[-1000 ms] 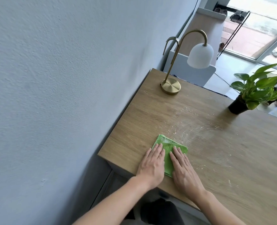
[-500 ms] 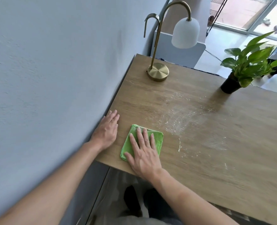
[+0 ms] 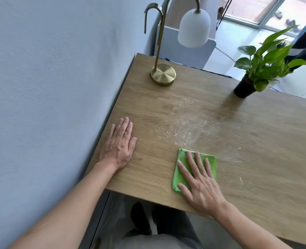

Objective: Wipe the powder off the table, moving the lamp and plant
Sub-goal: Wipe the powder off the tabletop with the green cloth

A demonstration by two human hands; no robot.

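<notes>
White powder [image 3: 190, 128] is smeared across the middle of the wooden table [image 3: 256, 159]. A folded green cloth [image 3: 182, 164] lies near the front edge, just below the smear, and my right hand [image 3: 200, 184] presses flat on it with fingers spread. My left hand [image 3: 119, 143] rests flat and empty on the table near the wall edge. A brass lamp [image 3: 164, 74] with a white shade stands at the far left corner. A green plant in a black pot [image 3: 243, 88] stands at the far side to the right.
A grey wall [image 3: 50, 87] runs along the table's left edge. A pale chair back [image 3: 184, 51] stands behind the lamp. My legs [image 3: 159, 229] show below the table's front edge. Windows and floor lie beyond.
My right hand has slid the cloth to the right along the front edge, toward the powder. My left hand, taken off the cloth earlier, stays flat by the wall edge.
</notes>
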